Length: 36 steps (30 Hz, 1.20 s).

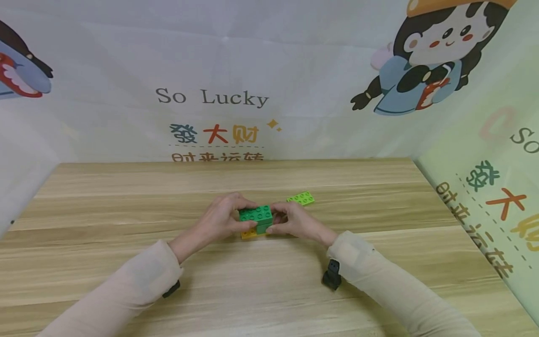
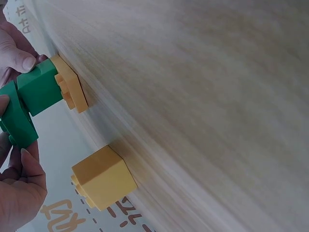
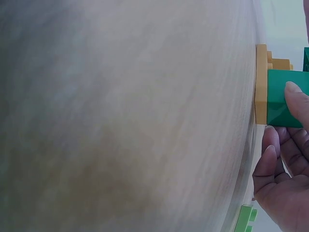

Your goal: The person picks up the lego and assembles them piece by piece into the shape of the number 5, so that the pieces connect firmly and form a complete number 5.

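A flat green toy brick (image 1: 256, 214) with studs on top is pinched by my left hand (image 1: 221, 216). Beneath one end of it stands a taller green block (image 3: 285, 99), which my right hand (image 1: 301, 221) grips between thumb and fingers. That block sits on an orange base plate (image 2: 73, 86) lying on the table, several of its studs uncovered. In the left wrist view the flat brick tilts against the block's top, with a narrow wedge of gap between them.
A lime-green studded plate (image 1: 302, 198) lies on the table (image 1: 269, 285) just beyond my right hand. In the left wrist view a yellow block (image 2: 106, 179) stands beside the orange plate; my left hand hides it in the head view. Printed cloth (image 1: 294, 126) borders the table.
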Motion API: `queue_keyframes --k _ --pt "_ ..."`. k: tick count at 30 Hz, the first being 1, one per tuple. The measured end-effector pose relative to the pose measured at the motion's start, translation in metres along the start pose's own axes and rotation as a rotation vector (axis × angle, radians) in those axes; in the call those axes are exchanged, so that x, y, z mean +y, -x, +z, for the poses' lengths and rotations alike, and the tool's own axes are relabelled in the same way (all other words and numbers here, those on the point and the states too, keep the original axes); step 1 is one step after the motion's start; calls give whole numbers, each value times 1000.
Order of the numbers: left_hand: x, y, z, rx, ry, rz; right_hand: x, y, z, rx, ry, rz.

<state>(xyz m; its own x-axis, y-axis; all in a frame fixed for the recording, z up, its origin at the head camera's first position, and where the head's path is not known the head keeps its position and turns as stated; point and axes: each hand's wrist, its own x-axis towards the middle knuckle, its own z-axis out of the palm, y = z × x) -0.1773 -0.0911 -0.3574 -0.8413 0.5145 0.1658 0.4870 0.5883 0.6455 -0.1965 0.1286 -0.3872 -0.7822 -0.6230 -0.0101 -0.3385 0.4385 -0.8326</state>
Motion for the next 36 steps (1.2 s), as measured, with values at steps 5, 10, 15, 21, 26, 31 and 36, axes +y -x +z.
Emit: queue_keyframes --k 5,10,15,21,26,31,36 --pt "2 0 -1 -3 -6 6 0 0 0 3 -2 -2" --pt "2 0 0 0 -19 18 0 0 0 5 0 -3" --pt "2 0 0 -13 -34 17 1 0 1 5 0 -8" --pt "4 -3 -1 -34 -109 33 1 0 1 6 11 -14" --pt "6 -4 -2 -27 -170 54 -1 0 -1 13 37 -22" --pt "5 -4 -1 -19 -169 60 -2 1 0 9 25 -23" --pt "3 -2 0 -13 -140 60 -1 1 0 4 10 -20"
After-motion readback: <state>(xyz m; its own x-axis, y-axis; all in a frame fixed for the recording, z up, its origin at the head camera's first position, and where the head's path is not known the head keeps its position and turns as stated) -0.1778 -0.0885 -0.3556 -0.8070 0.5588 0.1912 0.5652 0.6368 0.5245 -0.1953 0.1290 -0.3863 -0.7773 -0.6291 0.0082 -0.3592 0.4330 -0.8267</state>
